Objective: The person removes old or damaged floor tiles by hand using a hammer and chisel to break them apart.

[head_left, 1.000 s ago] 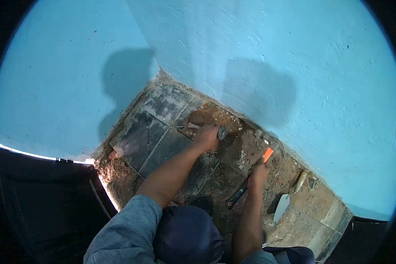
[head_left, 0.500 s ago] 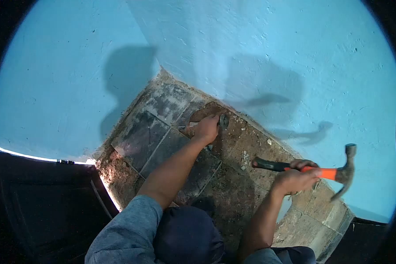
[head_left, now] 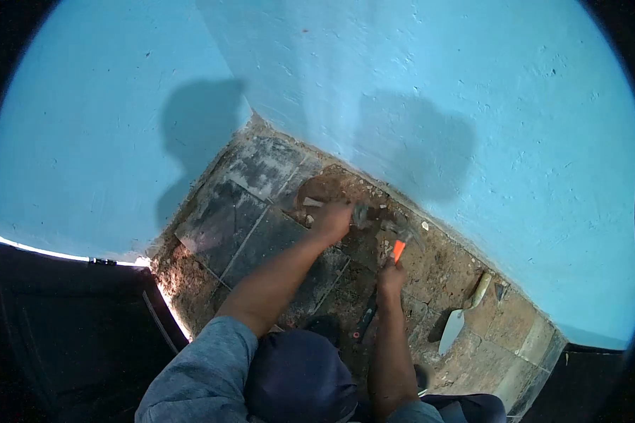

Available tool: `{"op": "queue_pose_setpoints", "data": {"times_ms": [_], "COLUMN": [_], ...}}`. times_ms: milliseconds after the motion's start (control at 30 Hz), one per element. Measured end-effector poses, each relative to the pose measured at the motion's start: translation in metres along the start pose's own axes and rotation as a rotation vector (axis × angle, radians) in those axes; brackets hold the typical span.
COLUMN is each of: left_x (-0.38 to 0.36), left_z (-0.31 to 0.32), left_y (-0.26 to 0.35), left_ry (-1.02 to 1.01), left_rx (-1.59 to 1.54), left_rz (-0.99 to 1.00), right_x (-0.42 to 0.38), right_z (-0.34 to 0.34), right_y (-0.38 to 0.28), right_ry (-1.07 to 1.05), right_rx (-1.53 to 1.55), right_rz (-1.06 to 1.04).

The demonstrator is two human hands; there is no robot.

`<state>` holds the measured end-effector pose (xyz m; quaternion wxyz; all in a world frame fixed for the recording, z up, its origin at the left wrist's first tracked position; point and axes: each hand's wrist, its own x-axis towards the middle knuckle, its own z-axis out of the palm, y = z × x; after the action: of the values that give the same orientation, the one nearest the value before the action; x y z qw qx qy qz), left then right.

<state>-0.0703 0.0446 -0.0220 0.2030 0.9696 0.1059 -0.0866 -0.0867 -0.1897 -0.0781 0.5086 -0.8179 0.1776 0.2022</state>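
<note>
My left hand [head_left: 331,223] is closed around a dark chisel-like tool [head_left: 360,214], low over the broken dirt patch beside the dark tiles. What the tool's tip touches is too blurred to tell. My right hand [head_left: 391,279] grips a claw hammer with an orange neck [head_left: 398,250] and a black handle end. The hammer's metal head [head_left: 404,233] is close to the right of the tool in my left hand. Small rubble pieces lie in the dirt around both hands.
A trowel [head_left: 452,330] with a pale handle lies on the floor at the right, near the wall. Blue walls [head_left: 416,70] meet at the corner ahead. Dark grey tiles [head_left: 222,218] cover the left of the floor. A dark door-like panel [head_left: 70,324] stands at the lower left.
My right hand has brought the hammer left and turned it, with its head now beside my left hand's tool. My left hand has shifted slightly down. The trowel is now uncovered.
</note>
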Motion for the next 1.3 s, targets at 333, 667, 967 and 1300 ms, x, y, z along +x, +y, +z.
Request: {"op": "queue_pose_setpoints", "data": {"times_ms": [333, 667, 967, 1300], "left_x": [-0.001, 0.013, 0.009, -0.011], "left_z": [0.009, -0.011, -0.040, -0.010], "left_y": [-0.021, -0.021, -0.006, 0.004], "left_ry": [0.109, 0.111, 0.039, -0.151], "left_rx": [0.038, -0.023, -0.059, 0.092], "left_rz": [0.040, -0.074, -0.122, 0.058], "right_x": [-0.004, -0.054, -0.026, -0.001], "right_z": [-0.017, -0.077, 0.020, 0.036], "right_y": [-0.025, -0.159, -0.066, 0.036], "right_ry": [0.080, 0.496, 0.000, -0.024], "right_rx": [0.200, 0.640, -0.492, 0.142], "right_rz": [0.019, -0.627, -0.341, 0.015]}}
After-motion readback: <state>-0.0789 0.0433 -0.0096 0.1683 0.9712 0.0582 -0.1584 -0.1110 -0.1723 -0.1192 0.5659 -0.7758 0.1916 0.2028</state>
